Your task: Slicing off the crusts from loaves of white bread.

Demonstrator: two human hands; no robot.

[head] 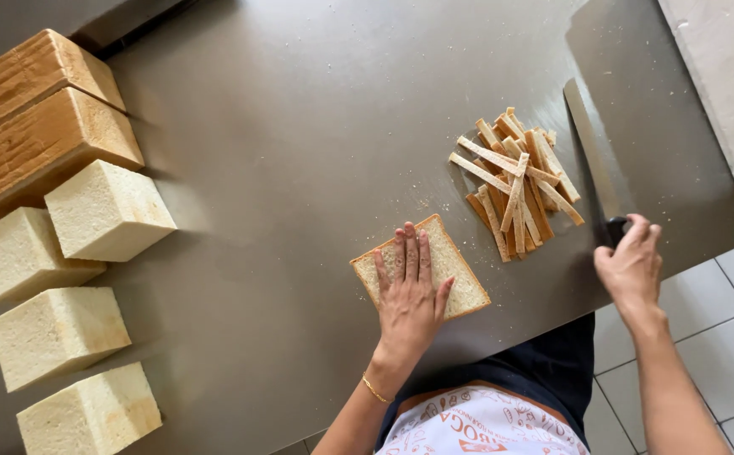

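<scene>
- While the left hand (409, 299) lies flat, fingers spread, on top of a short stack of square white bread slices with brown crust edges (422, 268), nothing is gripped there: the palm simply presses down and the grip is fully open.
- The bread stack sits near the front edge of the grey brushed-steel table (300, 126), turned a little askew, with crumbs scattered around it.
- Over on the other side, the right hand (631, 265) is wrapped around the dark handle of a long steel-bladed knife (593, 156); that grip is closed tight on the handle.
- The blade lies flat on the table, pointing away from the person, just beside a loose heap of thin cut crust strips, brown and pale (514, 181).
- That heap rests between the bread stack and the knife, apart from both.
- Far left, four crustless white bread blocks (64, 312) line up in a row, and behind them lie two uncut brown-crusted loaves (34, 118), side by side and touching.
- Top right, a pale white board (725, 80) overlaps the table corner.
</scene>
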